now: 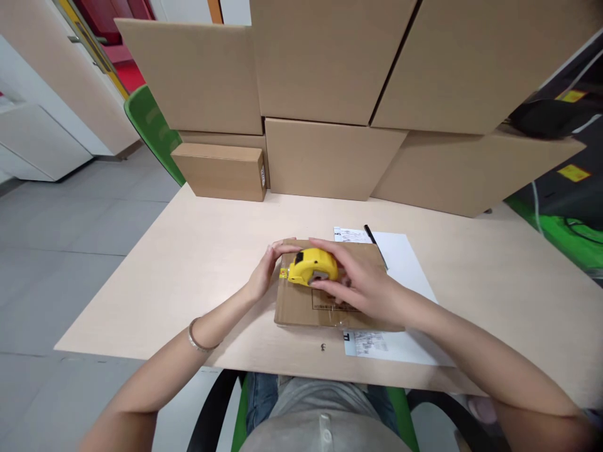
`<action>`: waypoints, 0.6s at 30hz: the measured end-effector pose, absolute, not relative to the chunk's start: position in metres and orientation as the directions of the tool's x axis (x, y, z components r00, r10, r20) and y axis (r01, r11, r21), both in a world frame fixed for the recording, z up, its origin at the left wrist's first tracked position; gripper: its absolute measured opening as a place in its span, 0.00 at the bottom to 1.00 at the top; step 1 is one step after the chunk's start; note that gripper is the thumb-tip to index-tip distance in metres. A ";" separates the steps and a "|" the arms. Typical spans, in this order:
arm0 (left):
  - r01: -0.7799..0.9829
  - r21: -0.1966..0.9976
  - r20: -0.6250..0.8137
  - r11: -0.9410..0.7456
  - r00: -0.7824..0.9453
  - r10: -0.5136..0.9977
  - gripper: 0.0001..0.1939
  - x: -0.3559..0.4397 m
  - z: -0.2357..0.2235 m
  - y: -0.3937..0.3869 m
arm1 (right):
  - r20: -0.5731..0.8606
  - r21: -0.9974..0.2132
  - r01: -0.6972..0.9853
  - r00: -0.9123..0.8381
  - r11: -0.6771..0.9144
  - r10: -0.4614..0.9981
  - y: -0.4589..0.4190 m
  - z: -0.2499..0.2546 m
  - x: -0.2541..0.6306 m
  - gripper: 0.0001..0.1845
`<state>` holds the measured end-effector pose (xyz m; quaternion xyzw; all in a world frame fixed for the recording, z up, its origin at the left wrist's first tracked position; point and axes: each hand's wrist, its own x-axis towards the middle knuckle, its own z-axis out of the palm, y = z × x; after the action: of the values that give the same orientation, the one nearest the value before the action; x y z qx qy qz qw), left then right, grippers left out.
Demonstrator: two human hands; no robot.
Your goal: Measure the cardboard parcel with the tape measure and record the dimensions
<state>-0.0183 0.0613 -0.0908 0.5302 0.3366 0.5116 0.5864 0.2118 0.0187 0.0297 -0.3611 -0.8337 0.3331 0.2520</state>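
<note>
A yellow tape measure (313, 266) lies over the top of a small cardboard box (299, 309). My right hand (360, 279) is closed around the tape measure's right side, thumb on the near side and fingers on the far side. A short yellow piece of the blade (283, 273) shows at the box's left edge. My left hand (266, 270) holds the box at its far left corner, fingers bent over the edge beside the tape measure; some of its fingertips are hidden. Under the box lies a white printed sheet (409, 348), partly covered.
A black pen (372, 242) lies on the sheet behind the box. A small dark object (323, 346) sits near the table's front edge. Large cardboard boxes (325, 157) stand stacked along the back, with a smaller carton (221, 172) at left. A green chair (151, 125) is behind them.
</note>
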 end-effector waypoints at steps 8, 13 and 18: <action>-0.228 0.970 0.145 -0.084 0.265 0.953 0.38 -0.022 -0.092 0.069 | 0.121 -0.511 0.488 -0.774 0.708 0.621 0.046 0.045 0.177 0.27; -0.129 0.974 0.222 -0.187 0.366 0.904 0.28 -0.033 -0.083 0.070 | 0.148 -0.509 0.549 -0.703 0.663 0.696 0.042 0.045 0.201 0.29; -0.038 0.972 0.227 -0.233 0.430 0.874 0.22 -0.039 -0.073 0.068 | 0.116 -0.594 0.648 -0.518 0.477 0.848 0.035 0.038 0.266 0.23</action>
<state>-0.0392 0.0680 -0.0732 0.6577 0.3178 0.4290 0.5314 0.2659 0.0348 0.0382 -0.4477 -0.8352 0.2474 0.2019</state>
